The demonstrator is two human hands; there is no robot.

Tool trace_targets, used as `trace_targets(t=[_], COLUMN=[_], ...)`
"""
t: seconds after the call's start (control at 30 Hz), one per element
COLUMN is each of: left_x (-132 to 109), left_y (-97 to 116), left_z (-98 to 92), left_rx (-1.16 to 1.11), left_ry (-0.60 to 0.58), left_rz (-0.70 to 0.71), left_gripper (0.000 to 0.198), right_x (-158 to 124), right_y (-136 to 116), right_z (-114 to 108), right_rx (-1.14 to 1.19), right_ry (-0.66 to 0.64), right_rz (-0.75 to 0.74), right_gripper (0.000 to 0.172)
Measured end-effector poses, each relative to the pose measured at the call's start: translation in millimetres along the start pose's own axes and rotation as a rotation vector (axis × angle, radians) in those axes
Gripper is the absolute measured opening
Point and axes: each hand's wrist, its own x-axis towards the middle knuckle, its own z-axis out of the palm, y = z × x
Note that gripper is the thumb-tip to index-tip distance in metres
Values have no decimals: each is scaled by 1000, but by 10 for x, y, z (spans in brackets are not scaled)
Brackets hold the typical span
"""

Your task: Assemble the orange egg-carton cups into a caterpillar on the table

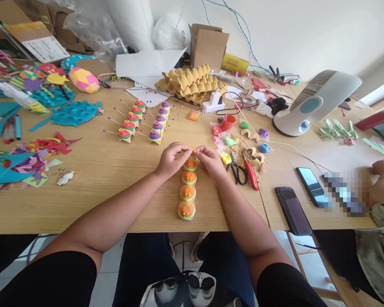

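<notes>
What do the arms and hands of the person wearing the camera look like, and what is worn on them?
The left sleeve and right sleeve are black, with no visible pattern, and end near the elbows. Below them the forearms are bare. The left hand and right hand wear no gloves, and no watch or bracelet shows.

a pale wood desk (99,170) stood before a plain white wall (291,30), above a light tiled floor (108,273).
</notes>
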Motion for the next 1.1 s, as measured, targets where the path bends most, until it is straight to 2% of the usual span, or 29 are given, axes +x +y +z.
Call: trace_targets(t=[0.23,0.5,0.87,1.1], left_x=[0,10,9,11], left_y=[-7,3,-4,7], left_z=[2,3,9,-1], left_rx=[10,31,24,7], left_ry=[-3,-2,26,39], left_rz=[18,41,44,-30], left_gripper=[13,9,7,10], right_x=[10,41,35,24], right_y=[21,108,88,68], right_z=[2,-32,-20,-23], right_rx=[-27,-30,-39,-69], right_ry=[-15,-40,-44,-11], right_rz=[5,-51,-45,-43], right_gripper=[36,30,29,27])
